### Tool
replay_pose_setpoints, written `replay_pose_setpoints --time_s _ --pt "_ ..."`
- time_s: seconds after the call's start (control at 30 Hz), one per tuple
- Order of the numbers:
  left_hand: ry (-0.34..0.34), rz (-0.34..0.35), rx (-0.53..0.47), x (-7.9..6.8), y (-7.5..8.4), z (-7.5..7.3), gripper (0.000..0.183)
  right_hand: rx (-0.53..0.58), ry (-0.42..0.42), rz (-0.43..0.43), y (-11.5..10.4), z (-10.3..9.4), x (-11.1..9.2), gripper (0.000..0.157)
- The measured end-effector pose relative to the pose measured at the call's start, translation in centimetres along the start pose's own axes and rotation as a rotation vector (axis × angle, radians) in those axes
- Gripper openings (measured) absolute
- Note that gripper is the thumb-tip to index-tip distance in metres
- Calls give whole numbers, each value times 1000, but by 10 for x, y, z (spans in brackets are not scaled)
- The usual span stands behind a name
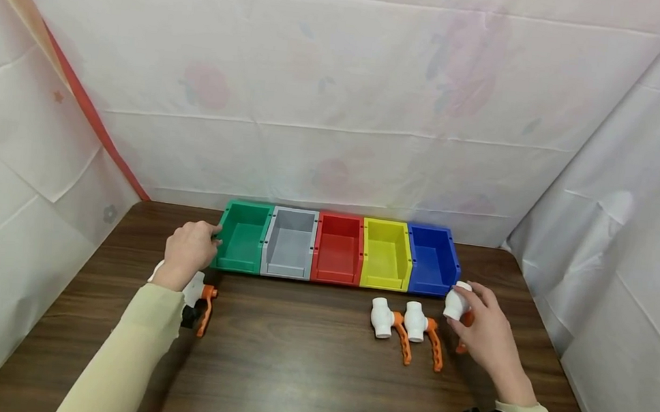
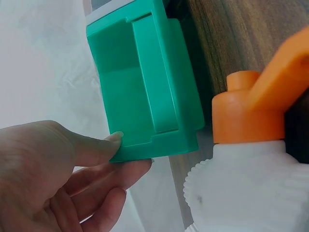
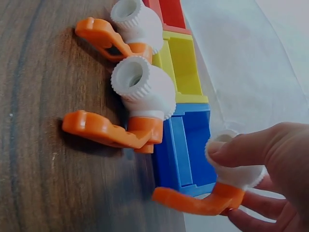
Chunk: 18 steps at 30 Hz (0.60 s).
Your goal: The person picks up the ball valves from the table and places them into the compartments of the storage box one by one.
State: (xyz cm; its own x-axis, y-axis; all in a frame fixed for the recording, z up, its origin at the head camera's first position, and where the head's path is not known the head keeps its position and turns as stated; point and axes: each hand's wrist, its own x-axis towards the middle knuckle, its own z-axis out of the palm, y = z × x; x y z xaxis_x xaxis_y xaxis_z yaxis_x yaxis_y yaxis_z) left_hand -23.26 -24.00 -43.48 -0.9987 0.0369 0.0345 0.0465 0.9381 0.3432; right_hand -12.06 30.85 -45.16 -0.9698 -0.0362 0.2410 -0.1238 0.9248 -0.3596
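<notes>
My left hand (image 1: 189, 249) pinches the outer side wall of the green bin (image 2: 186, 96), thumb over the rim and fingers outside. Under that wrist lies a white ball valve with an orange lever (image 1: 206, 310), partly covered by my forearm; it looms large in the left wrist view. My right hand (image 1: 487, 324) grips another white plastic ball valve (image 1: 457, 300) between thumb and fingers, close to the blue bin's front corner. Its orange lever (image 3: 198, 202) hangs below the fingers. Left of this hand, two more ball valves (image 1: 382, 318) (image 1: 415, 321) lie side by side on the table.
Grey (image 1: 288, 270), red (image 1: 336, 274), yellow (image 1: 384, 282) and blue (image 1: 432, 287) bins continue the row rightward from the green one, along the back of the brown wooden table (image 1: 293, 360). White cloth (image 1: 327, 101) hangs behind and at both sides.
</notes>
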Motion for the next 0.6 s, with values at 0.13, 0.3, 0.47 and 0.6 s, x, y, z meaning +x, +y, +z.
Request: replay_pose_setpoints --time_s 0.13,0.3,0.47,0.6 --pt "3 11 -3 0 0 1 40 22 83 -47 -2 2 3 61" --pt "-7 16 -4 1 1 2 40 50 138 -79 -4 4 8 60" --pt "-6 11 5 -1 -2 0 41 82 189 -119 -8 6 17 60" --pt "-3 23 5 0 -2 1 40 93 261 -172 -8 6 23 59"
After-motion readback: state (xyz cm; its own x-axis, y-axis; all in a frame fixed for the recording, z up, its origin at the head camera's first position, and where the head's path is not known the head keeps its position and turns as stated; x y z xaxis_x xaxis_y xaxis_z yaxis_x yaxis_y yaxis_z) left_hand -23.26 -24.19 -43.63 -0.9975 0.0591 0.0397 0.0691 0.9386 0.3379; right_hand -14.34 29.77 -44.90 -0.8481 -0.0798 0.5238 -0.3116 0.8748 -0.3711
